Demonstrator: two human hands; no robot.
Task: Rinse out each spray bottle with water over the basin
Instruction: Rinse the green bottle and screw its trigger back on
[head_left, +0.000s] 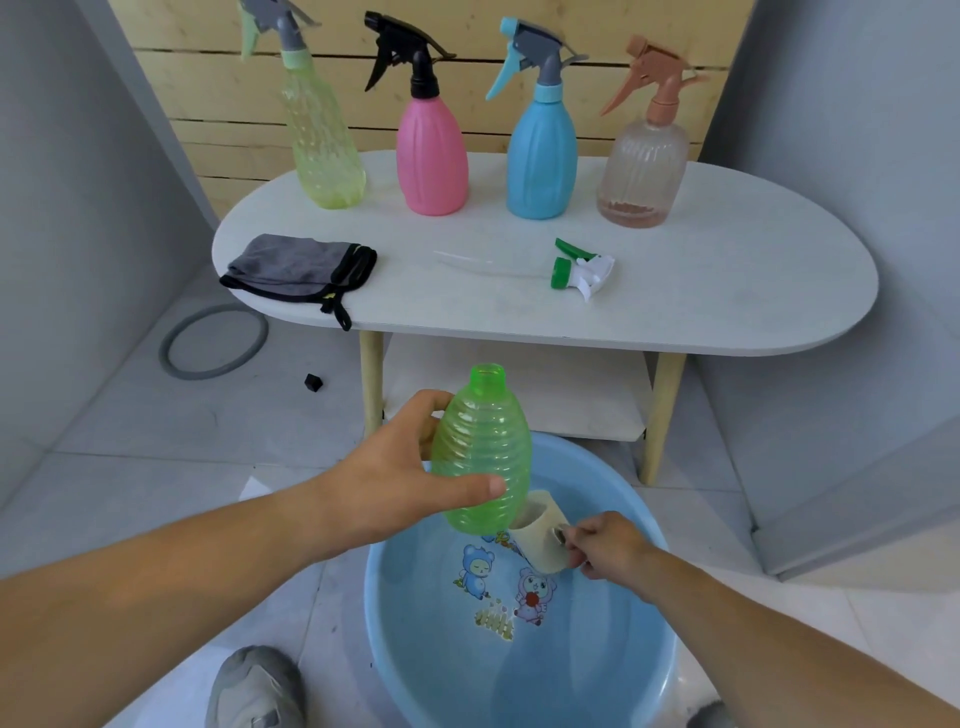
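The uncapped green spray bottle (480, 452) is upright in the left hand (395, 483), open neck up; the thumb lies across its ribbed front and the fingers curl round the far side. Just below and right of it, the right hand (605, 543) pinches the handle of a cream cup (540, 540), which is tipped on its side with its mouth towards the bottle's base. Whether the cup holds water cannot be told from this angle. Both hands are over a blue basin (571, 665) on the floor, with cartoon figures printed on its bottom.

Beyond the hands stands a white oval surface (727, 291). On it, straight ahead of the right hand, lies a white spray head (579, 270) with a green collar and its dip tube pointing left. Ahead and left of the left hand lies a folded grey cloth (296, 267). Along the far edge stand four capped bottles: yellow-green bottle (324, 150), pink bottle (431, 156), blue bottle (543, 161) and clear peach bottle (641, 171).
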